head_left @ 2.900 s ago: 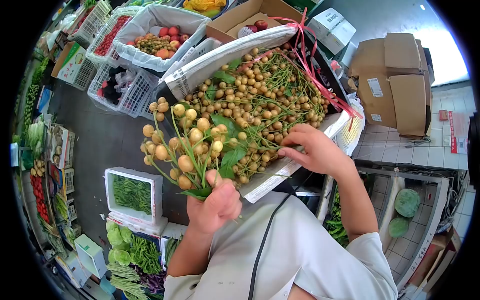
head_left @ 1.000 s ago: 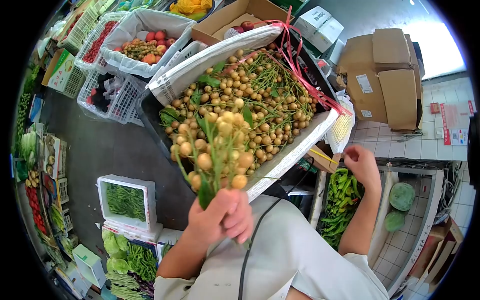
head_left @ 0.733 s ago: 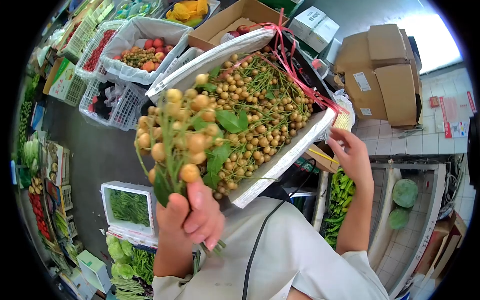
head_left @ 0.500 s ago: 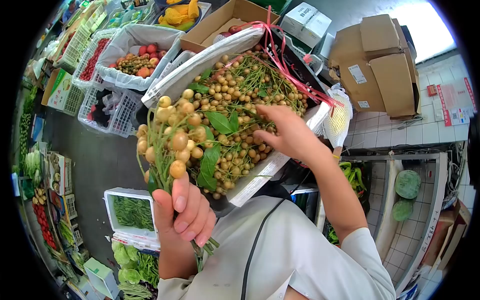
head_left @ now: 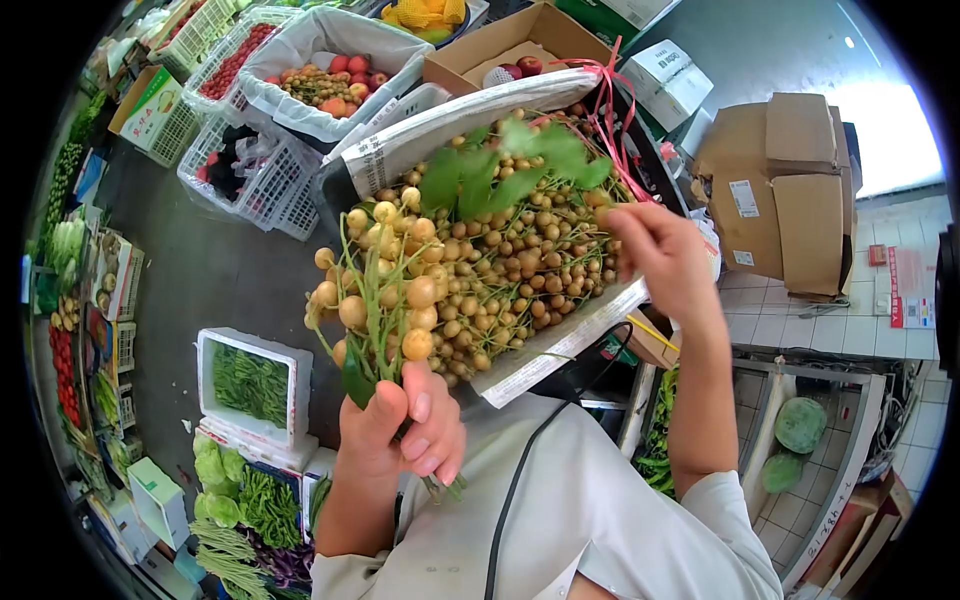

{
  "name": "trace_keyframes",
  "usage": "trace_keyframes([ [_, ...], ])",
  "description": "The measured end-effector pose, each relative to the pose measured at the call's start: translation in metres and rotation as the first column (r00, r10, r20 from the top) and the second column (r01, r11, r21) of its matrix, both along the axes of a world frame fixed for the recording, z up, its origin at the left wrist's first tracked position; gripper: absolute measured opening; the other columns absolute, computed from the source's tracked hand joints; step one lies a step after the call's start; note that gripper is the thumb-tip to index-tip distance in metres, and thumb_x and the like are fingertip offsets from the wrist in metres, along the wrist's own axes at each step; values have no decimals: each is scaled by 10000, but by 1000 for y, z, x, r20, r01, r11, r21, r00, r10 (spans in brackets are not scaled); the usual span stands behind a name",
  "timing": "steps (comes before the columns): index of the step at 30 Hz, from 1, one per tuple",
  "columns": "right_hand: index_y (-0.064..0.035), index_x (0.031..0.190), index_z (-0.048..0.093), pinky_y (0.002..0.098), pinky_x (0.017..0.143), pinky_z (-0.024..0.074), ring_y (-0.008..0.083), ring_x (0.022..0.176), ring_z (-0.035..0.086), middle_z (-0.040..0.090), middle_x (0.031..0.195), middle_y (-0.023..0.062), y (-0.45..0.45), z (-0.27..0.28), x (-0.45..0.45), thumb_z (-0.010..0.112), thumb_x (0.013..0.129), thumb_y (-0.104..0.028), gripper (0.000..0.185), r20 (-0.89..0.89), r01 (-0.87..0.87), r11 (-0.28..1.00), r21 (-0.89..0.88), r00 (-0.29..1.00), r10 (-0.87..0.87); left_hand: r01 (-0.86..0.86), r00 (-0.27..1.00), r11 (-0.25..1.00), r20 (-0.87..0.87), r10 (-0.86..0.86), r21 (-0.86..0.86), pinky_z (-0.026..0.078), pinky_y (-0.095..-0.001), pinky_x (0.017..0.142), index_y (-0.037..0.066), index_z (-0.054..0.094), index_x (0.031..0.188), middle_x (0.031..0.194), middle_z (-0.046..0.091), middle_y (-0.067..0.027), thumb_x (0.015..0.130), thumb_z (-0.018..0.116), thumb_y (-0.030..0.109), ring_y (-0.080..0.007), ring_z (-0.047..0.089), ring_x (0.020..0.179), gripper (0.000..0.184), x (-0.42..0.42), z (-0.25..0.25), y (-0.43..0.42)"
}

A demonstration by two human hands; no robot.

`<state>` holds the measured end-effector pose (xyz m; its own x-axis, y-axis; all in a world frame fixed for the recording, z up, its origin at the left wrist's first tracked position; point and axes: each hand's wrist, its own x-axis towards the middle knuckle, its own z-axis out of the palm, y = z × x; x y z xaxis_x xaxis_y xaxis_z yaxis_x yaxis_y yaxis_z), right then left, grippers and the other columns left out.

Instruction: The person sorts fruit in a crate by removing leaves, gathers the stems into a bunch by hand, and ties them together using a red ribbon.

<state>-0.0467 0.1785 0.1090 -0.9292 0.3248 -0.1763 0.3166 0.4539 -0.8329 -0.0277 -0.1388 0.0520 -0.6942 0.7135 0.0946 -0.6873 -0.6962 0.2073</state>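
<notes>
My left hand (head_left: 405,425) is closed around the green stems of a bunch of wampees (head_left: 385,285), small round yellow-brown fruit, lifted in front of the box. Stem ends poke out below the fist. At the right side of the box, my right hand (head_left: 655,250) pinches the end of a leafy sprig (head_left: 500,170), whose green leaves spread leftward and are partly blurred. Below it, many more wampees (head_left: 540,270) on tangled stems fill a box lined with white printed paper (head_left: 440,128). The sprig hides part of the pile.
Pink ribbon (head_left: 608,105) hangs at the box's far corner. Beyond stand a lined basket of apples and other fruit (head_left: 265,110) and an open carton (head_left: 470,68). Foam boxes of greens (head_left: 210,350) lie left; cartons (head_left: 800,190) and watermelons (head_left: 800,425) are at right.
My right hand has moved right from the pile and now has a leafy sprig, stretched above the fruit. My left hand still grips its bunch. The view has shifted slightly.
</notes>
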Motion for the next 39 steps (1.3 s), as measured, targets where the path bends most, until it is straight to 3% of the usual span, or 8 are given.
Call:
trace_keyframes([
  [7, 18, 985, 752, 225, 479, 465, 53, 516, 527, 597, 694, -5, 38, 5, 19, 642, 1039, -361, 399, -47, 212, 955, -209, 973, -227, 53, 991, 995, -118, -63, -88, 555, -407, 518, 41, 567, 1000, 671, 550, -52, 1076, 560, 287, -193, 568, 538, 258, -16, 14, 36],
  [12, 29, 1095, 705, 238, 621, 545, 72, 670, 609, 707, 873, 39, 41, -24, 44, 651, 1038, -259, 298, 80, 229, 904, -362, 974, -214, 81, 986, 973, -124, -110, -216, 577, -432, 600, 39, 560, 998, 707, 577, -61, 1077, 552, 231, -197, 594, 580, 207, -18, -4, 69],
  [14, 21, 1095, 695, 239, 640, 551, 80, 691, 626, 714, 900, 50, 38, -30, 54, 668, 1028, -237, 268, 53, 229, 879, -419, 972, -228, 66, 991, 920, -84, -107, -385, 589, -430, 653, 39, 567, 991, 734, 580, -58, 1088, 535, 230, -181, 603, 618, 217, -14, -7, 82],
  [23, 26, 1076, 674, 249, 656, 561, 106, 727, 668, 723, 946, 71, -3, -9, 67, 697, 1006, -188, 226, -102, 245, 755, -608, 919, -380, 163, 986, 829, 53, -160, -536, 550, -400, 742, 33, 591, 1084, 786, 525, -21, 1084, 553, 301, -193, 582, 741, 271, 8, -35, 124],
  [28, 18, 1031, 684, 239, 589, 520, 91, 659, 644, 696, 779, 44, -42, 8, 71, 698, 1003, -160, 182, 40, 129, 722, -680, 989, -139, 140, 990, 870, 76, -118, -472, 557, -365, 786, 22, 607, 1103, 862, 583, -34, 1054, 586, 404, -160, 597, 770, 385, 15, -45, 122],
  [32, 21, 922, 720, 215, 544, 402, 68, 601, 547, 659, 732, 5, -56, -18, 78, 686, 1002, -173, 212, 6, 7, 948, -319, 1000, -5, -129, 990, 725, -134, 51, -676, 430, -233, 626, 47, 668, 1134, 972, 692, -10, 1001, 592, 574, -76, 600, 788, 549, 23, -51, 125],
  [36, 40, 934, 723, 222, 555, 413, 56, 626, 554, 660, 717, -6, -45, -13, 76, 688, 993, -172, 224, -75, -130, 958, -256, 991, 115, 64, 995, 767, -19, -99, -638, 476, -242, 648, 42, 665, 1151, 945, 705, -31, 1035, 605, 455, -126, 672, 821, 433, 20, -48, 114],
  [39, 45, 957, 722, 232, 610, 479, 52, 710, 610, 709, 834, 31, -39, -8, 68, 696, 994, -177, 227, 60, 46, 971, -235, 998, -33, 140, 990, 821, 60, -128, -553, 560, -297, 726, 21, 657, 1138, 942, 702, -70, 1046, 625, 329, -186, 701, 829, 324, 16, -38, 113],
])
